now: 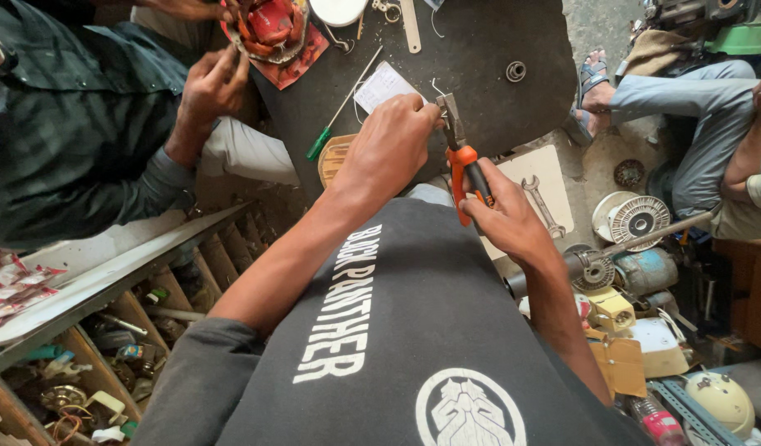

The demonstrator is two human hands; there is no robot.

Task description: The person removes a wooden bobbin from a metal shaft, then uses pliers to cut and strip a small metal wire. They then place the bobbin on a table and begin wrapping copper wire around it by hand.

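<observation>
At the far left, a co-worker's hand [211, 83] is seen at the edge of a red motor part [271, 25], beside a dark round work surface [479, 99]. A green-handled screwdriver [341, 107] is laid across that surface, with a small white card [380, 83] just beside its shaft. The left hand [388, 149] is held over the surface with its fingertips pinched together at the nose of the pliers [459, 157]; whatever is pinched there is too small to be identified. The pliers, with orange and black handles, are held upright above the near rim of the surface, jaws pointing away from the wearer. The right hand [504, 219] is clamped around the handles. Further right, a spanner [542, 202] is laid on a pale board [554, 177], and a metal ring [516, 71] rests on the surface.
</observation>
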